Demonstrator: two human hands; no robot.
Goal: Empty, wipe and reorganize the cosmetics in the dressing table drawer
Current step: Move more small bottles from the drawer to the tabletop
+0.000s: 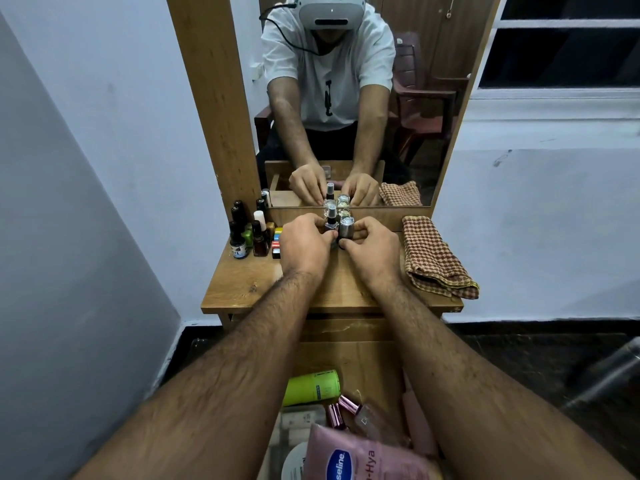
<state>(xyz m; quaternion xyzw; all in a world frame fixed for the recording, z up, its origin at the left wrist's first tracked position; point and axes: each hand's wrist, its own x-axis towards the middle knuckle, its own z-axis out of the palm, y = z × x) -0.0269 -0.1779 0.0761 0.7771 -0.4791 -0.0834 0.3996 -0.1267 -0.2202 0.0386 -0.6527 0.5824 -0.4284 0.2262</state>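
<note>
Both my arms reach forward over the wooden tabletop [249, 285] of a dressing table. My left hand [304, 242] has its fingers curled round a small spray bottle [331, 218] with a clear cap; my right hand [370, 245] pinches a short silver-capped bottle [346, 226] just beside it, near the mirror [415, 133]. These look like small glass bottles: light, rigid, smooth and breakable, easy to tip, so I judge the body low down a safer hold than the cap. To the left stands a cluster of dark nail polish bottles [242, 233], close together. A folded checked cloth [434, 259] lies on the right edge, soft and limp, ready for wiping. Below my forearms the open drawer [367, 362] holds a green tube [311, 388], pink-capped bottles and a pink Vaseline pouch [360, 459], so emptying seems unfinished. The walls are pale blue; the floor is dark.
</note>
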